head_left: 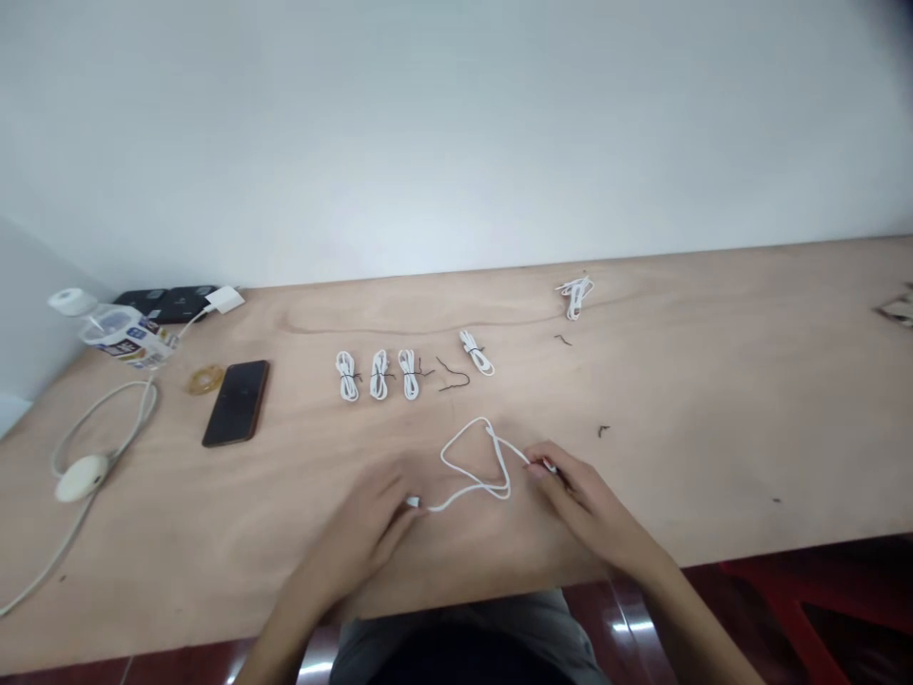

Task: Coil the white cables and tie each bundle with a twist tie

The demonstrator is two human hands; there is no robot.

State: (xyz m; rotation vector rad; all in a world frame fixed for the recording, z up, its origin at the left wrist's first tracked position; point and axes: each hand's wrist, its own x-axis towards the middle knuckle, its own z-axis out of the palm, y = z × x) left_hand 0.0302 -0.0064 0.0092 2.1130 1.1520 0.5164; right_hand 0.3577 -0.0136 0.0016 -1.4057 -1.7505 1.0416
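A loose white charging cable (467, 488) lies in an untidy loop on the wooden table in front of me. My left hand (385, 509) pinches it by one end, where a white plug shows between the fingers. The other end is gripped by my right hand (563, 476), with a bit of the connector showing past the fingertips. Beyond the loop are three coiled white cables (378, 375) in a row, each bound with a black twist tie. Another tied coil (476, 353) lies at a slant to their right, and an unbent black twist tie (456, 381) is between them.
A white cable bundle (575, 297) lies near the wall. Small black ties (603, 431) are scattered at right. On the left are a phone (237, 403), a tape roll (205, 380), a plastic bottle (121, 333), black boxes (171, 304), a white charger (224, 300) and a corded white switch (82, 478).
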